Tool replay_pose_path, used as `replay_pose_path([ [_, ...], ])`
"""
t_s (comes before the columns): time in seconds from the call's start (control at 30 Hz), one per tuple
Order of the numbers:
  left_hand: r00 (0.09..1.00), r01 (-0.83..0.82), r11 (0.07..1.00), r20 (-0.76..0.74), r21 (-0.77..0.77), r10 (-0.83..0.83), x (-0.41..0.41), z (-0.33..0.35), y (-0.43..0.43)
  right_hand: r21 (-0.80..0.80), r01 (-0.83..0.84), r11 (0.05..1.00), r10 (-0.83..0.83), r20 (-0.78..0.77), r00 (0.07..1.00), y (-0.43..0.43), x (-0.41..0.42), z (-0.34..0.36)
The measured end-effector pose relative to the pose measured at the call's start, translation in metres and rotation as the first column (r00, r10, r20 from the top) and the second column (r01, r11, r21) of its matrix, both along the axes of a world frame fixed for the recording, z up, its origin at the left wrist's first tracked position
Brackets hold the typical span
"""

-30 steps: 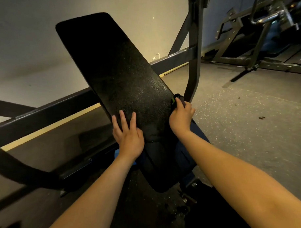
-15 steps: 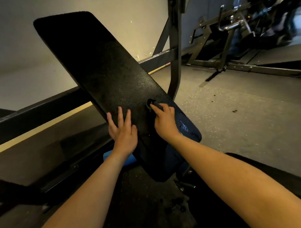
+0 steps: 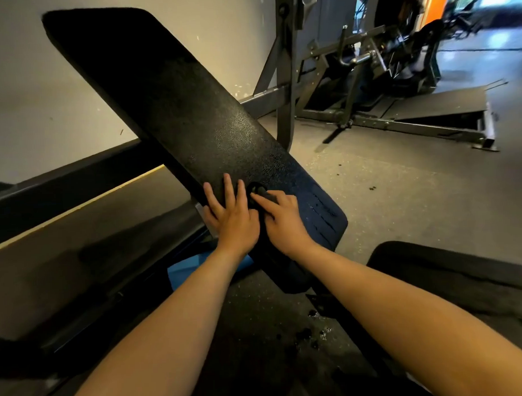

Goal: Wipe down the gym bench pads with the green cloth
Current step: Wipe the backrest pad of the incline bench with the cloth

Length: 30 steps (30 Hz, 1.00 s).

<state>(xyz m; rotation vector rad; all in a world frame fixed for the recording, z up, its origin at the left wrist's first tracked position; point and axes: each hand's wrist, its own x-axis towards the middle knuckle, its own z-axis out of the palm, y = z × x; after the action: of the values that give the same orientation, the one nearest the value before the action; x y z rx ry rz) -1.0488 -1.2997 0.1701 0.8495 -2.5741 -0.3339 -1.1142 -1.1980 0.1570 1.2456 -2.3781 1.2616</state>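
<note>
On pad: left hand, right hand, cloth.

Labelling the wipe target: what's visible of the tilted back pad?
The back pad is a long black cushion with rounded corners and a pebbled, vinyl-like skin. It is tilted, with its upper end high at the left near the wall. Its lower end shows a bluish sheen and wet streaks. The left hand rests flat on the lower part, fingers straight. Beside it, the right hand holds a small dark wad of cloth against the surface.
</note>
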Motion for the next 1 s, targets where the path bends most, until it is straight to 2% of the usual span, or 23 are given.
replay_pose_path([
  [0.1, 0.999, 0.031, 0.999, -0.005, 0.009, -0.031, 0.002, 0.001, 0.001, 0.074, 0.105, 0.992, -0.105, -0.002, 0.994, 0.013, -0.024, -0.004],
  [0.2, 0.997, 0.059, 0.998, -0.042, -0.008, -0.06, 0.004, -0.004, 0.0, 0.107, 0.273, 0.956, -0.289, 0.184, 0.939, 0.013, -0.037, -0.003],
  [0.27, 0.995, 0.075, 0.997, -0.067, -0.011, -0.076, 0.003, -0.006, -0.001, 0.087, 0.316, 0.945, -0.328, 0.252, 0.91, 0.006, -0.033, -0.003],
  [0.33, 0.992, 0.095, 0.995, -0.091, 0.045, -0.09, 0.003, -0.005, -0.001, 0.036, 0.29, 0.956, -0.29, 0.243, 0.926, 0.0, -0.017, -0.003],
  [0.4, 0.98, 0.139, 0.983, -0.156, 0.119, -0.12, 0.007, -0.002, -0.004, -0.038, 0.19, 0.981, -0.18, 0.178, 0.967, -0.007, 0.006, -0.002],
  [0.47, 0.95, 0.208, 0.965, -0.269, 0.158, -0.16, 0.014, -0.006, -0.011, -0.062, 0.083, 0.995, -0.077, 0.086, 0.993, -0.01, 0.028, -0.005],
  [0.53, 0.91, 0.208, 0.968, -0.39, 0.142, -0.139, 0.024, -0.016, -0.016, -0.058, 0.029, 0.998, -0.028, 0.022, 0.999, -0.008, 0.029, -0.007],
  [0.57, 0.898, 0.18, 0.971, -0.429, 0.159, -0.096, 0.028, -0.02, -0.016, -0.046, 0.03, 0.998, -0.03, -0.001, 1.0, -0.007, 0.021, -0.006],
  [0.63, 0.898, 0.145, 0.945, -0.441, 0.292, -0.002, 0.032, -0.022, -0.013, -0.013, 0.108, 0.994, -0.108, 0.004, 0.994, -0.009, -0.005, -0.002],
  [0.7, 0.904, 0.166, 0.89, -0.427, 0.424, 0.034, 0.033, -0.022, -0.008, 0.018, 0.242, 0.97, -0.242, 0.113, 0.964, -0.01, -0.035, 0.005],
  [0.8, 0.895, 0.193, 0.876, -0.445, 0.441, 0.027, 0.035, -0.023, -0.008, 0.025, 0.384, 0.923, -0.375, 0.287, 0.882, -0.017, -0.053, 0.013],
  [0.9, 0.896, 0.196, 0.874, -0.443, 0.445, 0.024, 0.038, -0.021, -0.008, -0.011, 0.38, 0.925, -0.358, 0.314, 0.879, -0.023, -0.036, 0.01],
  [1.0, 0.903, 0.217, 0.861, -0.429, 0.461, 0.002, 0.041, -0.02, -0.01, -0.083, 0.265, 0.961, -0.244, 0.208, 0.947, -0.019, -0.004, 0.003],
])
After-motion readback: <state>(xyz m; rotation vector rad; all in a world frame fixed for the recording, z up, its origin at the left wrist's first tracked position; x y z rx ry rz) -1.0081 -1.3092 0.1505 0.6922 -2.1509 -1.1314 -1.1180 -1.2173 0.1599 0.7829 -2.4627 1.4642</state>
